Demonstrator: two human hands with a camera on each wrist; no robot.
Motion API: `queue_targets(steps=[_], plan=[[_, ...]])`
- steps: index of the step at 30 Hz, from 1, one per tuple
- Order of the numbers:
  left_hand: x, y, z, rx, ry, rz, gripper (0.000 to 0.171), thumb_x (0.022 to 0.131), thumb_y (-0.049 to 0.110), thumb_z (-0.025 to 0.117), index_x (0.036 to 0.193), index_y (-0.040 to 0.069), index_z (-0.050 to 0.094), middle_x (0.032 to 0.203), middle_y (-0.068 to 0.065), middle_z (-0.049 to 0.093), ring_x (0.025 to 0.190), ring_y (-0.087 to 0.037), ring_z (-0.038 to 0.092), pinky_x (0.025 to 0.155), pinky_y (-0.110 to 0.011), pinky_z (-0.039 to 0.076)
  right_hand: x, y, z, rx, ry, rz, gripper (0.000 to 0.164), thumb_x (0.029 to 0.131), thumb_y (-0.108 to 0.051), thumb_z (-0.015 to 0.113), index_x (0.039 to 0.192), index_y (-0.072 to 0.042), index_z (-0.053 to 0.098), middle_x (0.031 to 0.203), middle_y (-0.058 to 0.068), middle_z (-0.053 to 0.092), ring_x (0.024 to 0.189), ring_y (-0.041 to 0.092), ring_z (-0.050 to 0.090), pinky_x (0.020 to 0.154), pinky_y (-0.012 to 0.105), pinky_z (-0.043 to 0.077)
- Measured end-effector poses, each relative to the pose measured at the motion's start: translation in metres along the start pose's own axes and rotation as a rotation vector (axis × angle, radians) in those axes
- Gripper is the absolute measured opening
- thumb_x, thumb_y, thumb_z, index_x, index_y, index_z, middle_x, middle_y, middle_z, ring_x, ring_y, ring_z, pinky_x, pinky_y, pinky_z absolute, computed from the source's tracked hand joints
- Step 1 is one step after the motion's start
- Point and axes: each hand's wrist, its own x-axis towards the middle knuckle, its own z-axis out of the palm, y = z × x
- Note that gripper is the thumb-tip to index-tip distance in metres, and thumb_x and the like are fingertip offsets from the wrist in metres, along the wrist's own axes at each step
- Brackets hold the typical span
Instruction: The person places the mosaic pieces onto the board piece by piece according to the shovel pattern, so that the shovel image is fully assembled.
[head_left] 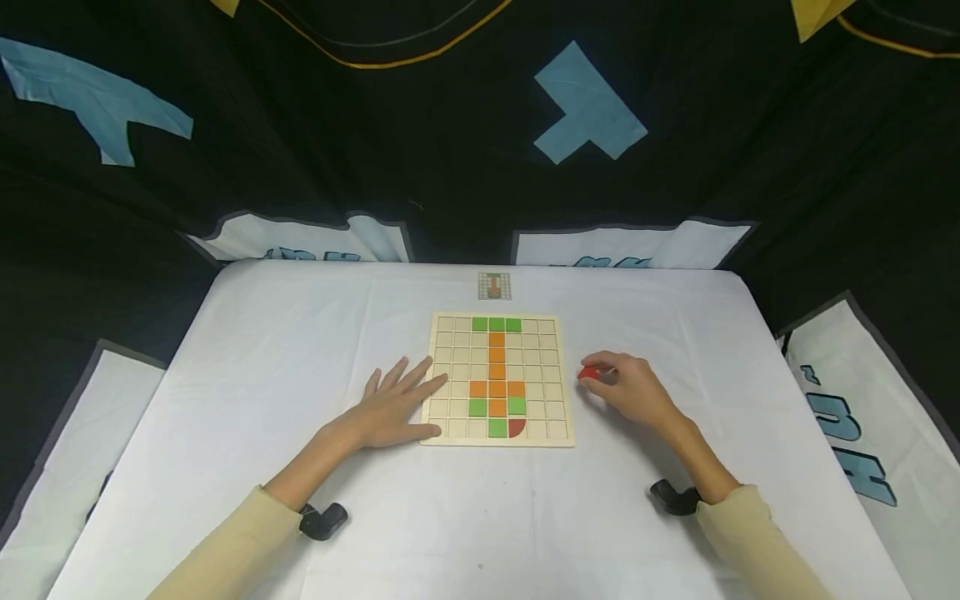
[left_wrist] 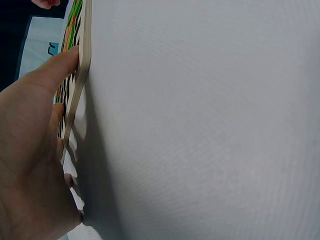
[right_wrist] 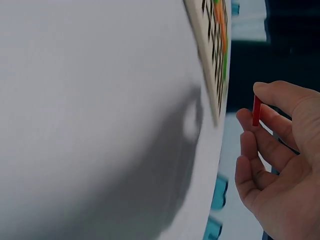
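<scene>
A square wooden grid board [head_left: 457,358] lies on the table, with green, orange and red tiles set in its middle columns. One red tile with a rounded corner [head_left: 517,427] sits in the bottom row, beside a green tile [head_left: 497,428]. My left hand [head_left: 386,412] rests on the board's left edge, fingers spread and straight. Right of the board, my right hand [head_left: 633,390] pinches a small red tile [head_left: 588,373] between thumb and fingers. In the right wrist view that red tile [right_wrist: 256,111] is seen edge-on, held above the table.
A small picture card [head_left: 494,287] showing a grid pattern lies behind the board. White cloth covers the table [head_left: 300,333]. Black wrist devices [head_left: 324,522] are worn at both cuffs. Dark curtains [head_left: 375,150] with blue patches hang beyond the far edge.
</scene>
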Motion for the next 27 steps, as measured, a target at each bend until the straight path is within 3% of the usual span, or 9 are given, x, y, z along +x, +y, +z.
queue_targets(steps=[6,13,27], plan=[[0.000,0.001,0.000,-0.003,-0.003,0.001,0.083,0.091,0.060,0.060,0.158,0.021,0.032,0.166,-0.013,0.010,0.148,-0.046,-0.001,0.108,-0.074,0.000,0.005,-0.027,0.018,0.036,-0.047,-0.029,0.031,0.085,-0.018,0.080,0.111,-0.003,0.074,0.097,0.001,0.073,0.090,0.023,0.065,0.076,0.038,0.050],[0.001,0.002,0.000,-0.001,0.002,-0.004,0.083,0.091,0.059,0.061,0.158,0.020,0.032,0.166,-0.014,0.011,0.148,-0.046,-0.001,0.108,-0.074,0.000,0.011,-0.051,0.041,0.070,-0.032,-0.092,0.026,0.083,-0.022,0.083,0.103,-0.008,0.076,0.091,-0.004,0.073,0.084,0.016,0.066,0.076,0.036,0.051],[0.001,0.000,0.000,-0.002,-0.002,-0.010,0.083,0.091,0.061,0.060,0.158,0.021,0.032,0.166,-0.012,0.010,0.149,-0.045,-0.002,0.108,-0.073,0.000,0.013,-0.086,0.085,-0.029,-0.075,-0.160,0.023,0.082,-0.024,0.084,0.098,-0.009,0.076,0.090,-0.003,0.071,0.091,0.017,0.060,0.081,0.035,0.051]])
